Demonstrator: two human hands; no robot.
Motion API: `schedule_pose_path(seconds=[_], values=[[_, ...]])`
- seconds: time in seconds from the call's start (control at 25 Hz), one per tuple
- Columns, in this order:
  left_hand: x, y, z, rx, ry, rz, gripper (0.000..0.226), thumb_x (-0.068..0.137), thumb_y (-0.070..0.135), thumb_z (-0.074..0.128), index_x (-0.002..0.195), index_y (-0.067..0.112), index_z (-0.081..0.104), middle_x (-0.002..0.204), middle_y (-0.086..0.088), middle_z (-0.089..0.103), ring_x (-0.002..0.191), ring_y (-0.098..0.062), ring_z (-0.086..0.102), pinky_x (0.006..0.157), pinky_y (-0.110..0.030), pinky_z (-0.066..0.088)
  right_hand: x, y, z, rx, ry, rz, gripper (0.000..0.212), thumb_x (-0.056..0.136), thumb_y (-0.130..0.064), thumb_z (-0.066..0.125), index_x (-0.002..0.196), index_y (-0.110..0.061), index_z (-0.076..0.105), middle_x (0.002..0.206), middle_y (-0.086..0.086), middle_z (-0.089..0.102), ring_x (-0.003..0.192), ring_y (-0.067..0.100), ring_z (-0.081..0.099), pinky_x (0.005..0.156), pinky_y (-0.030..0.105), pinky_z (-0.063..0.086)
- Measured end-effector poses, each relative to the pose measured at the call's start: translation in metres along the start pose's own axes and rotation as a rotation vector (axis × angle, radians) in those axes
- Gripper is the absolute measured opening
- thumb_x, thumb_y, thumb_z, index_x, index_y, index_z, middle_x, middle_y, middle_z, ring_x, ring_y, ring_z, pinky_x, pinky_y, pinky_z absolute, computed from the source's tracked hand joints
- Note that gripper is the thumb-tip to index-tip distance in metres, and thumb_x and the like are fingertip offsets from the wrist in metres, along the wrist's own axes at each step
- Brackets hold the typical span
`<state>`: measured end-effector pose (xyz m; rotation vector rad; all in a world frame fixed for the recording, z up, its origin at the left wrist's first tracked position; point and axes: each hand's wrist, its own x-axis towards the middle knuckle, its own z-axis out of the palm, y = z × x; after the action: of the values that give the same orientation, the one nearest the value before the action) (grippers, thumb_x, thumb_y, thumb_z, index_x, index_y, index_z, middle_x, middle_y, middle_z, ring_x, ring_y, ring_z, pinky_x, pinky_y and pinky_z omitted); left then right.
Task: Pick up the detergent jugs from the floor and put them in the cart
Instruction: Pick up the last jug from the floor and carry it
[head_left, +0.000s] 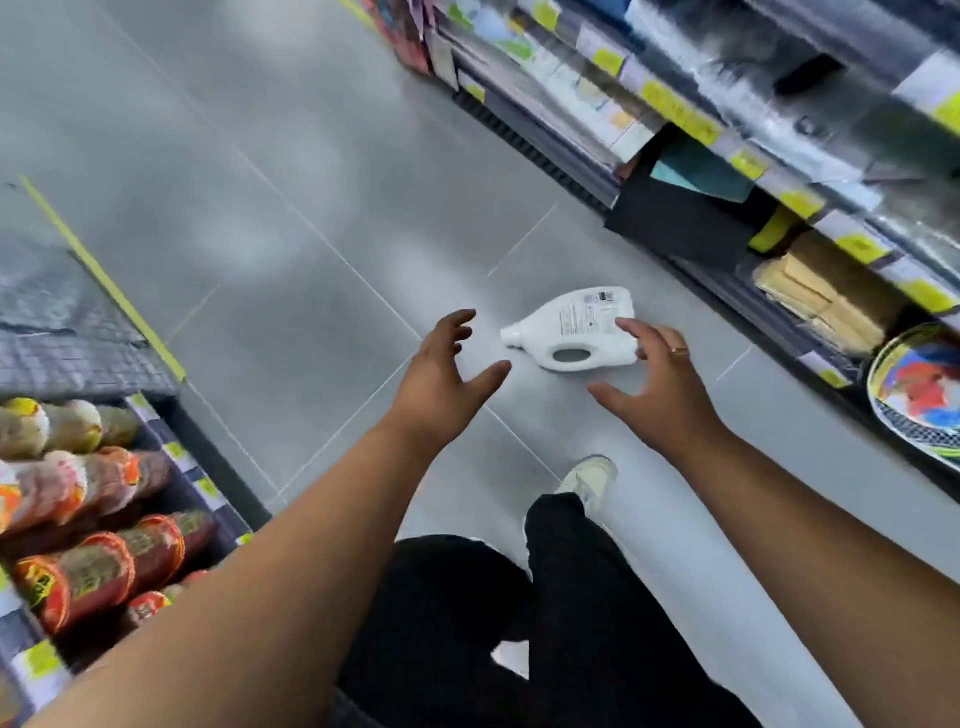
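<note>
A white detergent jug (574, 328) lies on its side on the grey tiled floor, cap to the left, handle hole facing me, label up. Both my arms reach out toward it. My left hand (448, 377) hovers just left of the cap with fingers spread, holding nothing. My right hand (655, 382), with a ring on one finger, is spread open at the jug's right end, its fingertips overlapping the jug's edge; contact cannot be judged. No cart is in view.
Store shelving (727, 156) with yellow price tags runs along the right. A lower display (93, 509) of red and orange wrapped goods stands at left. My black trouser legs and a pale shoe (592, 480) are below the hands. Open floor stretches ahead.
</note>
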<state>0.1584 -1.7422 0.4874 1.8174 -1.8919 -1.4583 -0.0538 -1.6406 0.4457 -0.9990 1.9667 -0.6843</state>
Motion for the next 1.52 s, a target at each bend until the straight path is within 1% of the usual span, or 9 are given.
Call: schedule_pose_path(seconds=[0.16, 0.32, 0.52, 0.72, 0.88, 1.04, 1.28, 1.36, 1.52], values=[[0.107, -0.042, 0.031, 0.053, -0.045, -0.007, 0.068, 0.081, 0.035, 0.077, 0.139, 0.031, 0.042, 0.135, 0.0, 0.053, 0.12, -0.015, 0.052, 0.105, -0.033, 0.042, 0.07, 0.05, 0.048, 0.025, 0.029, 0.055, 0.08, 0.073, -0.028, 0.081, 0.142, -0.025, 0.041, 0.139, 0.003, 0.043, 0.124, 0.022, 0.048, 0.101, 0.036, 0.042], [0.205, -0.105, 0.069, 0.161, -0.203, 0.007, 0.074, 0.081, 0.036, 0.078, 0.143, 0.032, 0.038, 0.138, -0.003, 0.05, 0.124, -0.016, 0.049, 0.106, -0.032, 0.041, 0.121, 0.119, 0.127, -0.023, 0.026, 0.126, 0.094, 0.07, -0.03, 0.082, 0.148, -0.026, 0.03, 0.137, 0.005, 0.046, 0.126, 0.023, 0.042, 0.101, 0.031, 0.036], [0.3, -0.196, 0.126, 0.331, -0.407, 0.122, 0.083, 0.08, 0.042, 0.078, 0.148, 0.032, 0.031, 0.141, -0.008, 0.047, 0.129, -0.02, 0.046, 0.105, -0.028, 0.037, 0.173, 0.208, 0.216, -0.164, 0.021, 0.105, 0.103, 0.068, -0.032, 0.085, 0.151, -0.015, 0.025, 0.141, 0.013, 0.047, 0.129, 0.034, 0.038, 0.11, 0.044, 0.032], [0.376, -0.289, 0.178, 0.437, -0.44, 0.124, 0.083, 0.08, 0.048, 0.074, 0.148, 0.036, 0.029, 0.139, -0.009, 0.047, 0.127, -0.025, 0.049, 0.104, -0.032, 0.038, 0.223, 0.287, 0.285, -0.233, 0.09, 0.121, 0.108, 0.069, -0.039, 0.083, 0.153, -0.019, 0.018, 0.143, 0.012, 0.044, 0.133, 0.032, 0.036, 0.115, 0.046, 0.024], [0.408, -0.335, 0.212, 0.485, -0.496, 0.106, 0.087, 0.078, 0.048, 0.076, 0.149, 0.037, 0.026, 0.139, -0.011, 0.046, 0.128, -0.027, 0.046, 0.105, -0.031, 0.035, 0.244, 0.331, 0.31, -0.366, -0.021, 0.076, 0.115, 0.068, -0.049, 0.08, 0.154, -0.025, 0.008, 0.145, 0.013, 0.044, 0.137, 0.03, 0.038, 0.119, 0.045, 0.007], [0.426, -0.362, 0.242, 0.475, -0.525, 0.096, 0.091, 0.076, 0.044, 0.078, 0.149, 0.037, 0.024, 0.134, -0.01, 0.047, 0.12, -0.027, 0.05, 0.094, -0.028, 0.038, 0.259, 0.36, 0.316, -0.626, -0.088, -0.043, 0.124, 0.062, -0.063, 0.076, 0.153, -0.031, -0.002, 0.141, 0.009, 0.052, 0.134, 0.031, 0.043, 0.118, 0.048, 0.002], [0.433, -0.369, 0.254, 0.443, -0.463, 0.033, 0.074, 0.082, 0.044, 0.072, 0.144, 0.04, 0.032, 0.126, -0.008, 0.056, 0.109, -0.029, 0.056, 0.084, -0.026, 0.038, 0.276, 0.362, 0.319, -0.696, 0.019, -0.049, 0.118, 0.068, -0.034, 0.082, 0.151, -0.034, -0.002, 0.106, 0.006, 0.069, 0.114, 0.034, 0.054, 0.105, 0.042, 0.017], [0.426, -0.367, 0.25, 0.427, -0.454, 0.04, 0.07, 0.084, 0.048, 0.068, 0.143, 0.039, 0.032, 0.126, -0.006, 0.057, 0.106, -0.026, 0.056, 0.083, -0.026, 0.038, 0.278, 0.358, 0.313, -0.707, 0.081, -0.074, 0.111, 0.068, -0.025, 0.08, 0.152, -0.03, 0.008, 0.096, 0.006, 0.071, 0.102, 0.034, 0.059, 0.097, 0.039, 0.019], [0.41, -0.353, 0.233, 0.369, -0.422, 0.041, 0.063, 0.089, 0.05, 0.063, 0.143, 0.038, 0.033, 0.127, -0.004, 0.057, 0.104, -0.022, 0.055, 0.082, -0.026, 0.038, 0.275, 0.335, 0.302, -0.665, 0.096, -0.031, 0.104, 0.067, -0.024, 0.076, 0.151, -0.026, 0.015, 0.082, 0.008, 0.071, 0.085, 0.034, 0.063, 0.09, 0.038, 0.025]])
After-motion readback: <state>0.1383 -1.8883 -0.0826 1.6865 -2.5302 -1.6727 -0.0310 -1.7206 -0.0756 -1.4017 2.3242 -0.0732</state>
